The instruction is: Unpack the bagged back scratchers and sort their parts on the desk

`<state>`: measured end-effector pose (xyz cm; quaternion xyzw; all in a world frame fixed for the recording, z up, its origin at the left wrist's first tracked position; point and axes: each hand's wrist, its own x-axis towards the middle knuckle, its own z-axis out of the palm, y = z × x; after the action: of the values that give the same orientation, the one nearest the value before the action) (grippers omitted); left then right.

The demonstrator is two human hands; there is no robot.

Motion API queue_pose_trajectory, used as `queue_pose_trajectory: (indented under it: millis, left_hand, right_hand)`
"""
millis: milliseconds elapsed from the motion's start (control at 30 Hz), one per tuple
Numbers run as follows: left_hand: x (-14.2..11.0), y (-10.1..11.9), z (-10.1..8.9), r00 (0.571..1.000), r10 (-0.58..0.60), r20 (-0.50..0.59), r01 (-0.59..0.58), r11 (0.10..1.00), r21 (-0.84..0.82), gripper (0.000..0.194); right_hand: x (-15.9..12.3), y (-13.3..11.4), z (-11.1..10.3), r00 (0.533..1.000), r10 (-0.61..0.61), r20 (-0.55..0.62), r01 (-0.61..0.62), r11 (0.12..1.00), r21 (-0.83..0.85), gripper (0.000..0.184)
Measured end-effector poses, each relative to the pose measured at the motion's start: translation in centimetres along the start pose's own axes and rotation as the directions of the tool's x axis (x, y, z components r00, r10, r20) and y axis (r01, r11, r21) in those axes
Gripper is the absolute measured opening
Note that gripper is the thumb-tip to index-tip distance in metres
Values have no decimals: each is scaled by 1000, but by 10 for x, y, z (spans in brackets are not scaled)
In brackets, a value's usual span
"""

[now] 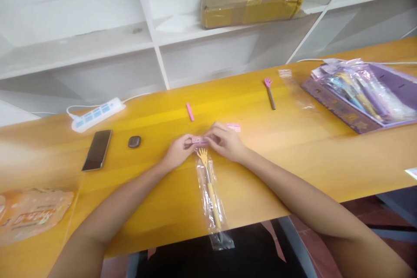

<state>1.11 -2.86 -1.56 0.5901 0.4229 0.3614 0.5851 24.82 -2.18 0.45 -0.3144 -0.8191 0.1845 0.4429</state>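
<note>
Between my two hands is a small pink printed label card (pixel 199 140) at the top of a clear plastic bag (pixel 202 191). My left hand (pixel 180 151) pinches the card's left end, and my right hand (pixel 226 142) pinches its right end. Inside the bag lies a yellow back scratcher (pixel 213 204), its hand-shaped head just below my fingers. The bag's lower end hangs over the table's front edge. Another pink card (pixel 233 127) lies beyond my right hand, partly covered by it.
A pink stick (pixel 190 112) and a pink-headed back scratcher (pixel 269 93) lie farther back. At right is a purple box (pixel 345 115) of bagged back scratchers, near an empty clear bag (pixel 298 91). Left are a phone (pixel 97 150), black case (pixel 134 141), power strip (pixel 97 115) and orange-printed bag (pixel 35 213).
</note>
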Motion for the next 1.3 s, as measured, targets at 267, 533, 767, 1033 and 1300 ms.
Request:
queue_pose_trajectory:
  millis: [267,533,767,1033,1300]
  left_hand:
    - [1,-3,0,1000,5,15,-3,996,-86,39]
    - [0,-1,-1,999,18,-32,-19,999,-43,37]
    - [-4,1,0,1000,8,-25,-7,999,47,29]
    - [0,-7,-1,989,10,-144,-3,999,47,25]
    - [0,-4,-6,926,44,-376,-68,996,-52,33]
  right_hand:
    - [-5,8,4,985,-1,174,30,986,-164,11]
    - [-4,4,6,974,142,177,-117,983,-143,18]
    - [-8,7,16,899,392,193,-420,898,133,45]
    - [1,12,5,917,371,149,-380,924,41,31]
    - [-25,-81,-16,758,470,452,-293,865,-409,40]
